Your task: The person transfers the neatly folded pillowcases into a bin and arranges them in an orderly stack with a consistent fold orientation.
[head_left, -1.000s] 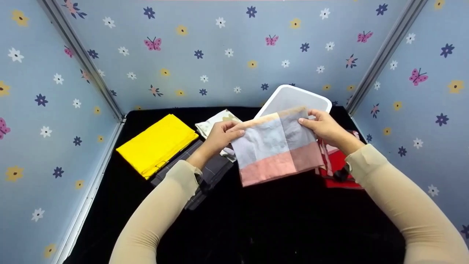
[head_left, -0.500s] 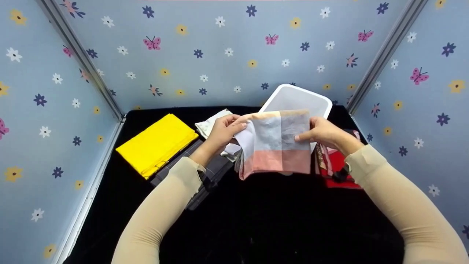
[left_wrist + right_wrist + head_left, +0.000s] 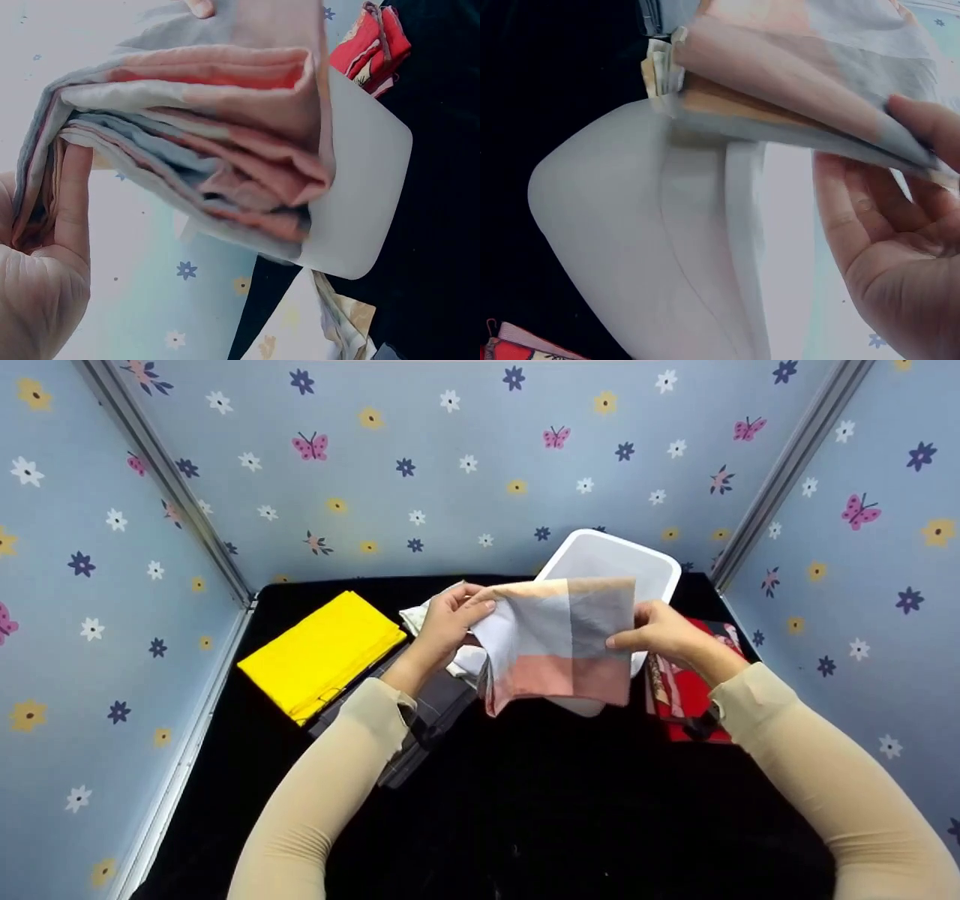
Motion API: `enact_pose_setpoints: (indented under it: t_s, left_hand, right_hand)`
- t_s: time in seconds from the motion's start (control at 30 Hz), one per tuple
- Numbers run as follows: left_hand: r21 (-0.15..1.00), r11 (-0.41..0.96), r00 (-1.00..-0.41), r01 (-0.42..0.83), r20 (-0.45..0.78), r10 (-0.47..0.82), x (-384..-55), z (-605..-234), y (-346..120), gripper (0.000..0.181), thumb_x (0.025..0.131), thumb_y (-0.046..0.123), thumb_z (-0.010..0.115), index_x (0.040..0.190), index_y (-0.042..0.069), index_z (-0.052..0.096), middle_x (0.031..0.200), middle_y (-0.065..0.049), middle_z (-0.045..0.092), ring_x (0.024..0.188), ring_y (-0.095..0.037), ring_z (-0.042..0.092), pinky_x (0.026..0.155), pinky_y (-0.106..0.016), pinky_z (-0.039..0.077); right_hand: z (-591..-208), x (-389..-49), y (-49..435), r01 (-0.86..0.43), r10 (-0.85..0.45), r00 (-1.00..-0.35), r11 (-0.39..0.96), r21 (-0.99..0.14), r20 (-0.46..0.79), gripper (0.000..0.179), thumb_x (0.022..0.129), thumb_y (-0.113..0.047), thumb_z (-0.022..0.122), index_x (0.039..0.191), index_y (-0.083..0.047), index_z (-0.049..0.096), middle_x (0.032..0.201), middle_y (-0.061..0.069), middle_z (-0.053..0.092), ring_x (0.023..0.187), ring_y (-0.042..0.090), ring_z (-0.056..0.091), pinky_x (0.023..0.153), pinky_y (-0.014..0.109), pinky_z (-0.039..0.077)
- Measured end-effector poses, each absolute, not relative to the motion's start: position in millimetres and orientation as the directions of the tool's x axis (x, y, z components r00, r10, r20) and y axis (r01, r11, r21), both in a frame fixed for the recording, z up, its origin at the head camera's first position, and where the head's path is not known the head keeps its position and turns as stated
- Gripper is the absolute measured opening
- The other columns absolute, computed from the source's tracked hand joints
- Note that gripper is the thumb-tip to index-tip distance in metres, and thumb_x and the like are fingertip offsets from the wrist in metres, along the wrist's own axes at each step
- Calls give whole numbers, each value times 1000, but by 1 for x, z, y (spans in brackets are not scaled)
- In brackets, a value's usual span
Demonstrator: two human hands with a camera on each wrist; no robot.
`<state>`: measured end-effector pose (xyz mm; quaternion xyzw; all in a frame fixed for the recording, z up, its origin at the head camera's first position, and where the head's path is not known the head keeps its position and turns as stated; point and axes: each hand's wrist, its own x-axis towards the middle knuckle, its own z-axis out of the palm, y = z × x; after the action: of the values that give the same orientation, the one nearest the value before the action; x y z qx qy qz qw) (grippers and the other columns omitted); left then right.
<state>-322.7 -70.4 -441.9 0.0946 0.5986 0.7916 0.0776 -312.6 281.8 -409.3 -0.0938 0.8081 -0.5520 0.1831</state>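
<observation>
A folded cloth (image 3: 544, 630) in pale blue, grey, peach and salmon checks hangs between both hands, in front of the white bin (image 3: 637, 555). My left hand (image 3: 444, 630) pinches its upper left corner, thumb in front and fingers behind. Around that grip the cloth bends, and in the left wrist view its stacked layers (image 3: 225, 142) show from the edge. At the opposite side my right hand (image 3: 660, 634) holds the right edge between thumb and fingers. In the right wrist view the fingers (image 3: 855, 202) lie below the cloth. The cloth hides part of the bin.
To the left lies a folded yellow cloth (image 3: 322, 652), overlapping a dark grey checked cloth (image 3: 442, 705). A white patterned cloth (image 3: 416, 619) is partly behind the left hand. Red folded fabric (image 3: 694, 690) lies at right under the right wrist. Flowered panels (image 3: 450, 457) enclose the black surface (image 3: 570, 810).
The right hand has shifted down along the cloth's right edge. The cloth's left side has bent inward, its lower edge has risen, and more of the bin shows.
</observation>
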Motion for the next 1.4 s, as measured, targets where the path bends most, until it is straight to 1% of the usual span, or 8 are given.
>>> enact_pose_setpoints:
  t_s: [0.23,0.4,0.53,0.67,0.87,0.97,1.13,1.4]
  left_hand:
    - [966,-259,-978,-9,45,203,-325,-439,-70,11,103,4,70,113,6,73,90,-5,71,65,-16,71,48,-29,61]
    - [974,-225,-982,-35,8,188,-328,-440,-62,12,103,7,71,116,5,72,89,-4,68,63,-15,68,47,-30,61]
    - [978,-197,-983,-68,-32,182,-331,-443,-54,14,103,8,71,116,3,72,90,-4,66,63,-14,67,49,-31,62]
    - [977,-182,-984,-112,-83,161,-333,-444,-48,15,103,8,71,116,2,72,90,-4,65,63,-14,67,51,-30,63]
    - [976,-162,-982,-146,-123,144,-338,-441,-49,17,103,9,71,118,0,72,88,-4,64,59,-12,65,49,-28,61]
    - [979,-146,-981,-145,-123,150,-340,-440,-51,18,103,9,71,119,0,71,89,-4,65,61,-13,67,51,-30,63]
    - [980,-144,-979,-137,-112,170,-343,-440,-54,18,103,9,71,119,1,70,91,-5,66,63,-14,68,52,-31,64]
    - [985,-133,-977,-109,-82,195,-346,-446,-54,18,103,13,73,118,2,71,93,-5,68,66,-16,71,53,-30,64]
  right_hand:
    - [-403,-315,287,88,-360,-913,289,-953,-193,43,111,-12,61,149,4,50,110,-5,76,98,11,76,79,30,68]
    - [-409,-322,294,65,-329,-928,317,-946,-174,49,115,-17,53,154,10,41,103,-5,77,90,9,77,78,26,67]
    - [-412,-327,298,147,-295,-925,302,-942,-239,42,114,-16,56,146,9,43,96,-4,77,82,8,77,73,23,66]
    - [-410,-330,303,260,-321,-884,268,-928,-341,35,110,-11,63,137,1,44,99,1,75,81,11,77,71,27,68]
    - [-398,-333,310,313,-396,-840,201,-928,-369,48,97,14,64,139,1,44,103,5,76,90,14,77,77,29,69]
    - [-393,-335,312,304,-398,-848,177,-936,-351,42,92,20,65,129,1,57,98,4,77,88,12,76,77,26,68]
    - [-390,-338,315,236,-335,-889,253,-938,-313,24,92,14,72,96,-8,78,91,1,74,82,10,72,71,22,65]
    - [-386,-341,317,210,-246,-927,288,-934,-284,23,98,2,71,83,-14,76,74,-4,69,63,5,67,58,20,60]
